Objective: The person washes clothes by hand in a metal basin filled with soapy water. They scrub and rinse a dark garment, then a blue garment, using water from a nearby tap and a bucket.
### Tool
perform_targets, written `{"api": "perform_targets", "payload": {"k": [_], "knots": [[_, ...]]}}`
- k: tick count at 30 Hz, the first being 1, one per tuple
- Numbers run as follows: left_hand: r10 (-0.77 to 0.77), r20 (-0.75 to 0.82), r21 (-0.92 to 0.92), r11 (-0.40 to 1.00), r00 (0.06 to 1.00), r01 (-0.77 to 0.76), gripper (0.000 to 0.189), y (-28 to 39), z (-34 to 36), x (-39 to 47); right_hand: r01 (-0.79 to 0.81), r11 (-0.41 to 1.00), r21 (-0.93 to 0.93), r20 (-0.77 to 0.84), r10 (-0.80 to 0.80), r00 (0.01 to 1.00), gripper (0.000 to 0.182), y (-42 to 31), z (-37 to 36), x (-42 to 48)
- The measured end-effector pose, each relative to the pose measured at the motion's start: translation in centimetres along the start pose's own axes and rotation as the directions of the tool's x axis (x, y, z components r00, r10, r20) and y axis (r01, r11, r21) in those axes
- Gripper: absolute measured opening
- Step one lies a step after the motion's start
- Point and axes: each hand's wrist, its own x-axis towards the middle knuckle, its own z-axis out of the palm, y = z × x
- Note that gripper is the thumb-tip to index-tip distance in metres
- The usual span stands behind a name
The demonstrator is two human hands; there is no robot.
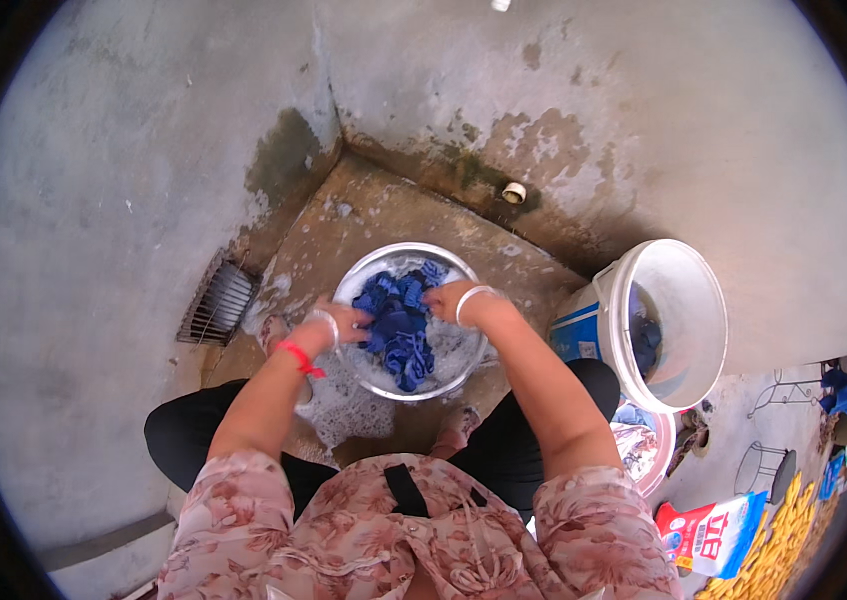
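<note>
A round metal basin point(412, 396) stands on the wet floor before me, holding suds and a bunched dark-blue cloth point(399, 319) with lighter blue parts. At the cloth's left edge is my left hand point(348, 321), slightly blurred, its fingers touching the fabric; whether they grip it I cannot tell. My right hand point(449, 300) has its fingers curled on the cloth's upper right side, pinching the fabric. Both wrists carry pale bangles, and a red band circles the left one.
To the right stands a tall white bucket point(622, 330) with dark cloth in water inside. Behind it a pink basin point(665, 457) holds laundry. A detergent bag point(712, 531) lies farther right near yellow corn cobs point(768, 551). A floor-level grate point(219, 300) and pipe end point(514, 193) mark the walls.
</note>
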Motion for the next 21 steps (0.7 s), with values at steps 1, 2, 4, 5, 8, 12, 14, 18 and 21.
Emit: {"api": "perform_targets", "payload": {"k": [1,2,4,5,8,12,14,18,21], "knots": [[-0.071,0.062,0.070,0.995,0.996,0.067,0.049,-1.8,1.0,-0.7,0.032,0.928,0.371,-0.006,-0.032,0.999,0.033,0.9,1.1,-0.4],[-0.022,0.004,-0.015,1.000,1.000,0.022,0.050,-2.8,1.0,-0.3,0.211,0.887,0.411,-0.193,-0.142,0.971,0.029,1.8,1.1,-1.1],[-0.050,-0.062,0.139,0.989,0.997,0.059,0.052,-3.2,0.4,0.3,0.420,0.891,0.171,-0.684,-0.199,0.702,0.027,2.4,-2.0,-3.7],[-0.112,-0.079,-0.108,0.989,0.991,0.103,0.051,-2.4,-0.4,1.2,0.361,0.931,-0.048,-0.910,-0.190,0.368,0.029,1.7,-5.2,-4.9],[-0.149,-0.147,-0.684,0.729,0.978,0.008,0.049,3.1,-3.1,4.3,0.434,0.884,-0.174,-0.964,-0.062,-0.259,0.029,-1.4,-17.7,-10.1],[0.028,-0.149,-0.843,0.519,0.988,-0.142,0.054,11.4,-4.9,6.8,0.025,0.867,-0.498,-0.741,-0.410,-0.531,0.030,-8.0,-29.7,-12.9],[0.022,-0.097,-0.922,0.374,0.995,-0.098,0.055,14.2,-4.8,7.6,-0.057,0.914,-0.402,-0.877,-0.403,-0.262,0.029,-10.4,-31.9,-11.9],[0.062,-0.054,-0.984,0.164,0.997,-0.064,0.056,16.1,-4.2,9.2,0.124,0.984,-0.130,-0.989,-0.137,0.051,0.025,-11.0,-32.9,-7.5],[0.012,-0.041,-0.998,0.053,0.999,-0.042,0.056,15.6,-4.1,11.3,0.416,0.880,-0.229,-0.970,-0.167,-0.179,0.025,-8.6,-33.0,-4.6]]}}
